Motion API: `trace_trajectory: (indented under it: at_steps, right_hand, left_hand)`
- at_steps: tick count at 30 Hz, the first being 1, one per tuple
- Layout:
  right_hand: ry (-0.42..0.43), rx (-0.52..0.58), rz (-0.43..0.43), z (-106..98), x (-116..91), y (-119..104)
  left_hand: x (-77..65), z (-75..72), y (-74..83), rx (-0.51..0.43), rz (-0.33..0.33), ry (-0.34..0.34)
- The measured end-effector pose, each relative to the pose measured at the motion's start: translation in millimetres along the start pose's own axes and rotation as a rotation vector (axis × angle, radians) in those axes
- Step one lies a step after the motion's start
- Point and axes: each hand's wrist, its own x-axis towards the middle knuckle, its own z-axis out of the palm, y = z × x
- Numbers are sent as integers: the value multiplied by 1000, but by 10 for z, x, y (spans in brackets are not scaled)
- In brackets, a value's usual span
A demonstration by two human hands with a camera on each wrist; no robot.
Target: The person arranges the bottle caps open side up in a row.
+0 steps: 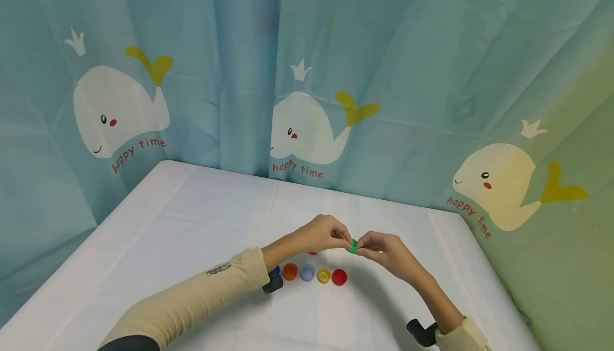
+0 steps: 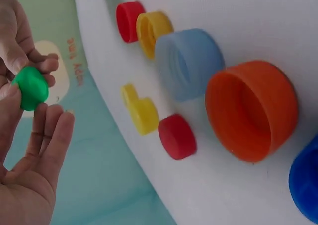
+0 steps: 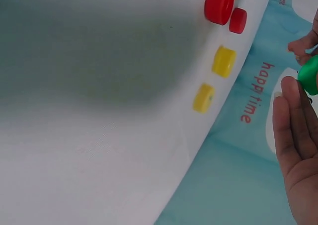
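Observation:
A green bottle cap (image 1: 353, 246) is up above the table, between both hands. My left hand (image 1: 327, 234) pinches it from the left by thumb and fingertips. From the other side my right hand (image 1: 387, 251) pinches it too. The left wrist view shows the green cap (image 2: 33, 88) close up, with fingers of both hands around its edge. Below the hands, a row of caps lies on the table: blue (image 2: 307, 180), orange (image 2: 278, 106), pale blue (image 2: 206, 61), yellow (image 2: 161, 25) and red (image 2: 128, 22). In the right wrist view the green cap (image 3: 309, 75) is cut off.
Behind the row are a smaller red cap (image 2: 178, 137) and two yellow caps, one nearer (image 3: 224, 61) and one farther (image 3: 203, 97). The white table (image 1: 211, 218) reaches back to a blue-green curtain (image 1: 240, 74) printed with whales. Black wrist camera mounts (image 1: 422, 333) sit at the forearms.

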Motion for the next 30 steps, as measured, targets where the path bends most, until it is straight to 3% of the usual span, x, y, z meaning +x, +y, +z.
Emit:
trace_trajectory:
  at_steps: [5,12,21,26,30]
  right_hand:
    - [-10,-85,-45,26,-57,57]
    - [-43,-238,-43,62,-142,92]
    - [-52,-237,-21,85,-272,185]
    - [-77,-245,-47,131,-294,219]
    - [-102,-237,-14,168,-308,228]
  left_hand:
    - [25,91,-29,77,27,-31]
    - [51,199,-12,280,40,-170]
    - [59,316,5,450,-26,-306]
    - [57,369,22,562,-25,-334]
    - [50,408,28,617,-36,-362]
